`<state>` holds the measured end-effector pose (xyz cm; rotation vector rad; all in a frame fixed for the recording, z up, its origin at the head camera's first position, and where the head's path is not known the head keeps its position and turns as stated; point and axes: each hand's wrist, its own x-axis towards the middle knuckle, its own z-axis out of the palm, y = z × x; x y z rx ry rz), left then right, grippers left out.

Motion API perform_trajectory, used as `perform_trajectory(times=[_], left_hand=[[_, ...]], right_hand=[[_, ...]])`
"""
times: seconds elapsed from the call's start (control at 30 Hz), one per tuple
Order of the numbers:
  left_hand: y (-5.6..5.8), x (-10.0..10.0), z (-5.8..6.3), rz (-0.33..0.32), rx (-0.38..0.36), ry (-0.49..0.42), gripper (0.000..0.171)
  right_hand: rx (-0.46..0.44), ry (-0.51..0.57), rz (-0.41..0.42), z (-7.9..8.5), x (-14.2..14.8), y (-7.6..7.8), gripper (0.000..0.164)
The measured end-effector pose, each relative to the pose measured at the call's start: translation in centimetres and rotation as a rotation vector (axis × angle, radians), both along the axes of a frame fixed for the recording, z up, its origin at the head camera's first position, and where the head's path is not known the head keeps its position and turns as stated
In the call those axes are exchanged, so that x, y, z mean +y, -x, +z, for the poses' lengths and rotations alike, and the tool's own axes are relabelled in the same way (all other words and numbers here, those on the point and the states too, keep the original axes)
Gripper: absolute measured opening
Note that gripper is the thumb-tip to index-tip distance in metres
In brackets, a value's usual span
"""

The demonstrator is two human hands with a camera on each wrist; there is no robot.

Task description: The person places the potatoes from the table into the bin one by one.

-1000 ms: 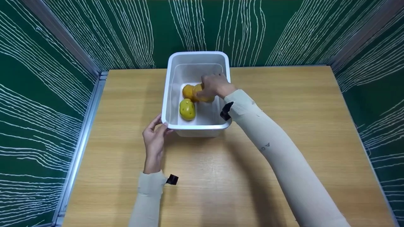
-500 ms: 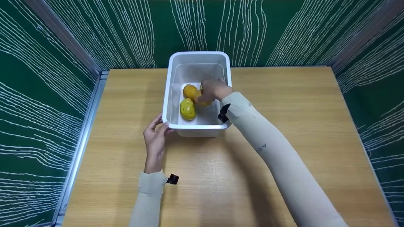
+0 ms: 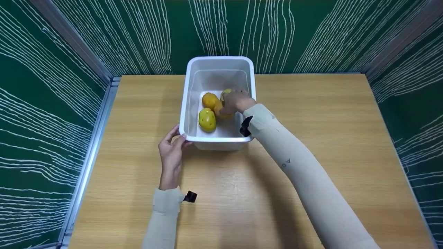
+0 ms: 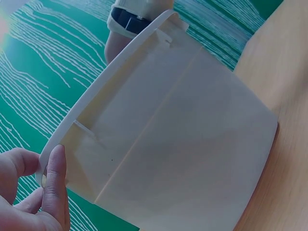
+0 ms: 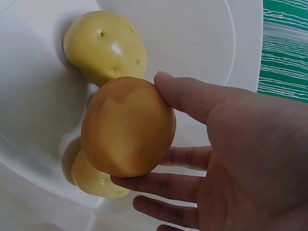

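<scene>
My left hand (image 3: 170, 152) pinches the near left corner of a white plastic bin (image 3: 221, 139); in the left wrist view the thumb and fingers (image 4: 57, 168) lie on either side of its rim. Inside the bin, my right hand (image 3: 237, 101) holds an orange-brown potato (image 5: 127, 127) between thumb and fingers. A yellow potato (image 5: 106, 45) sits beside it in the right wrist view, and a second yellow one (image 5: 98, 182) is partly hidden behind it. Seen from the head, a yellow-green potato (image 3: 207, 119) lies at the near left, with an orange-brown one (image 3: 210, 100) just beyond.
The bin stands at the back of a wooden table (image 3: 304, 90), close to a green wall (image 3: 238, 31) with white wavy lines. Similar panels rise on the left and right, joined by metal posts. The right forearm (image 3: 297, 162) crosses the bin's right rim.
My right hand has shifted slightly toward me inside the bin, with the orange-brown potato. A yellow-green potato beyond it has come into sight. The left hand keeps its hold on the rim.
</scene>
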<state>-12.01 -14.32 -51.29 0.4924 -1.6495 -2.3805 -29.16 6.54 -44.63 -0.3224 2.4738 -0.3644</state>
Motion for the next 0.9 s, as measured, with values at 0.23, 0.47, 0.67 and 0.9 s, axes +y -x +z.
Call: perform_trajectory(times=[0.23,0.47,0.67,0.9], left_hand=[[0.0,0.2,0.2,0.005,-0.003,-0.01,0.045],[0.0,0.2,0.1,-0.001,-0.01,0.003,0.046],[-0.1,0.2,0.1,-0.012,0.02,-0.006,0.045],[-0.1,0.1,0.1,0.017,0.01,-0.029,0.045]], right_hand=[[-0.049,0.011,-0.04,-0.2,0.1,0.0,0.039],[-0.089,0.006,-0.071,-0.4,0.1,0.0,0.051],[-0.053,-0.066,-0.002,-0.7,-0.1,0.3,0.054],[-0.053,-0.063,0.034,0.4,-0.3,0.2,0.045]])
